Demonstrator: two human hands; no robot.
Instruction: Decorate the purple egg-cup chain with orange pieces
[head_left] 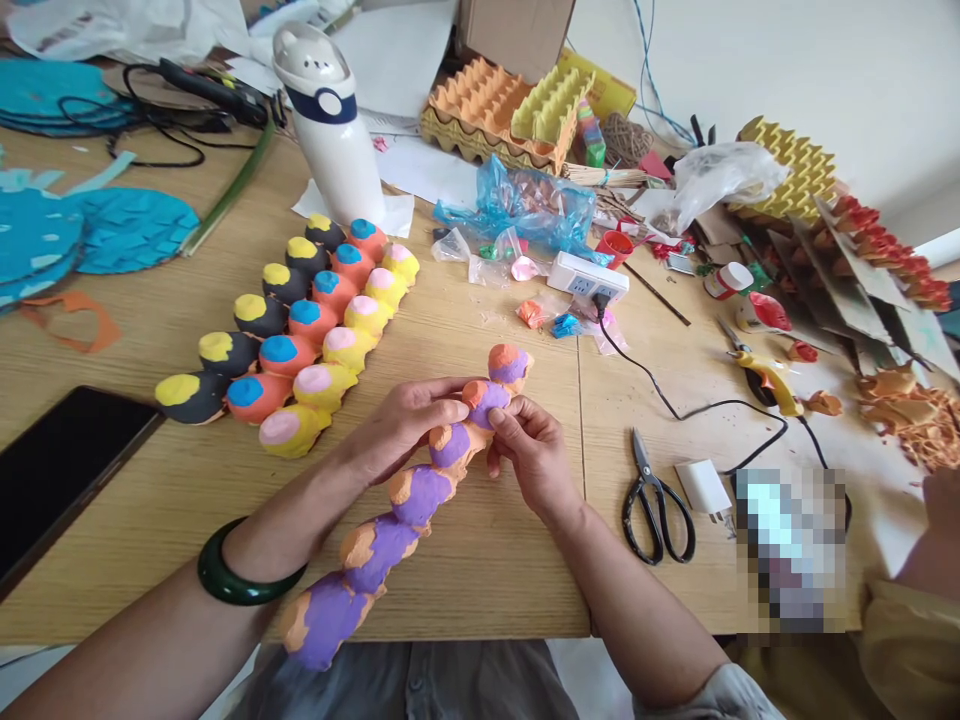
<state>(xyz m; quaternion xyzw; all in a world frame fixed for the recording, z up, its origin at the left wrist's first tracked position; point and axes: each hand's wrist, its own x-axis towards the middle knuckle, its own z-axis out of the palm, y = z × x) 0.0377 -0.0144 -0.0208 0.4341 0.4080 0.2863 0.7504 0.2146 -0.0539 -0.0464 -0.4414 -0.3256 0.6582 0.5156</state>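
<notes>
1. Beneath everything lies a wooden table point(525, 595), its pale grain showing between the many things spread on it.
2. At the far side stand stacked orange egg trays point(480, 100), with a smaller yellow tray piece point(551, 108) on top.
3. Left of the hands, three rows of painted domes lie side by side: a black row with yellow tips point(259, 315), an orange row with blue tips point(309, 322) and a yellow row with pink tips point(346, 348). Whether they are joined cannot be told.
4. Between the two hands, near the table's front edge, slants the purple-and-orange strip point(421, 497) of six domes. The two farthest wear deeper orange caps; the others show paler orange tips.
5. Behind the rows rises a white tumbler point(330, 150) with a navy band.
6. The left hand point(409, 425) holds the strip near its far end, thumb on a dome; the right hand point(532, 450) pinches the strip's right side, thumb pressed beside the second dome.
7. Right of the right forearm lie black-handled scissors point(652, 505), blades pointing away.
8. Beyond the hands sits a white power strip point(589, 277) with a black plug in it.
9. Just before that rest an orange lump point(530, 314) and a blue lump point(566, 325).
</notes>
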